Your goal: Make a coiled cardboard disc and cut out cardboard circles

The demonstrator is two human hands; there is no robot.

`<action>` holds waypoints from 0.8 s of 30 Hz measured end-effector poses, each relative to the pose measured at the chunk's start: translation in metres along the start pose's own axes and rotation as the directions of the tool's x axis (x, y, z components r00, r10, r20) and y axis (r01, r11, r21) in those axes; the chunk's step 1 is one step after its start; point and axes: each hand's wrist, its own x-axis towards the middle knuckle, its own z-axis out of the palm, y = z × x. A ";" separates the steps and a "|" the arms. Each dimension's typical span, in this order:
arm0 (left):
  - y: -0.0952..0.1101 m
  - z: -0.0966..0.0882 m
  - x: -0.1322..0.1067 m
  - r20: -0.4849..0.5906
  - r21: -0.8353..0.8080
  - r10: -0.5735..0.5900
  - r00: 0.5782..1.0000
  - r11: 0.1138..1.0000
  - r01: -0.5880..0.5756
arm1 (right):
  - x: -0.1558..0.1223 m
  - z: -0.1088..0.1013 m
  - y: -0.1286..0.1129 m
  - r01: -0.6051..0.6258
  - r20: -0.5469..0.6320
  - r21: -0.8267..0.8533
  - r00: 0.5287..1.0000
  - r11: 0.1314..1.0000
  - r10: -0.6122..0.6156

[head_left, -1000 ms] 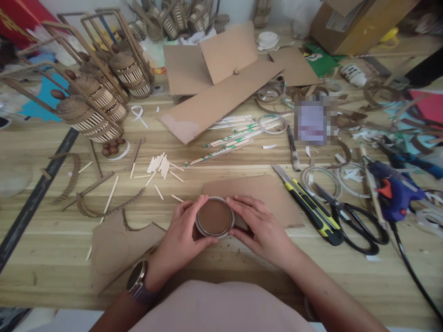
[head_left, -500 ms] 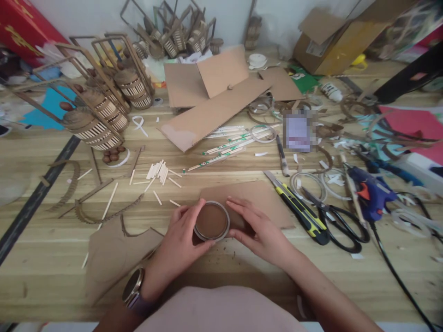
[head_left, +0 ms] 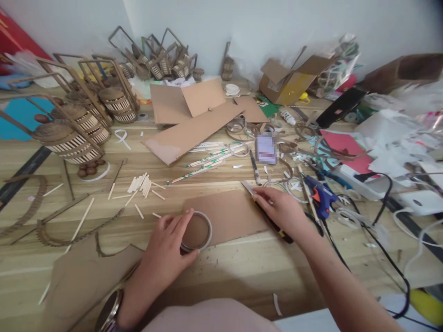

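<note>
The left hand [head_left: 166, 251] lies flat, fingers spread over the tape ring [head_left: 196, 231], pressing it onto the cardboard sheet [head_left: 226, 216] on the tabletop [head_left: 242, 272]. The right hand [head_left: 282, 210] closes on the utility knife [head_left: 265, 212], just right of the ring at the sheet's far-right edge. The knife's long axis runs diagonally, blade tip away from the person. Right of the ring, beyond the knife, lies a blue glue gun [head_left: 320, 200]. No legible writing.

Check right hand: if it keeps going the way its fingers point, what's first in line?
The right hand points up-left along the utility knife it already rests on. Past the blade tip, probably the chopsticks; depth is unclear.
</note>
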 end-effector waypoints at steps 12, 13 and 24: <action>0.007 -0.003 0.002 0.091 -0.051 -0.104 0.990 0.993 0.109 | 0.096 0.012 0.020 -0.310 -0.017 -0.081 0.951 0.947 0.310; 0.007 -0.004 0.002 0.099 -0.060 -0.109 0.989 0.992 0.115 | 0.097 0.011 0.021 -0.303 -0.011 -0.048 0.953 0.952 0.303; 0.005 -0.002 0.000 0.055 -0.245 -0.136 0.989 0.958 0.146 | 0.016 -0.021 0.004 -0.155 0.052 0.663 0.985 0.733 0.162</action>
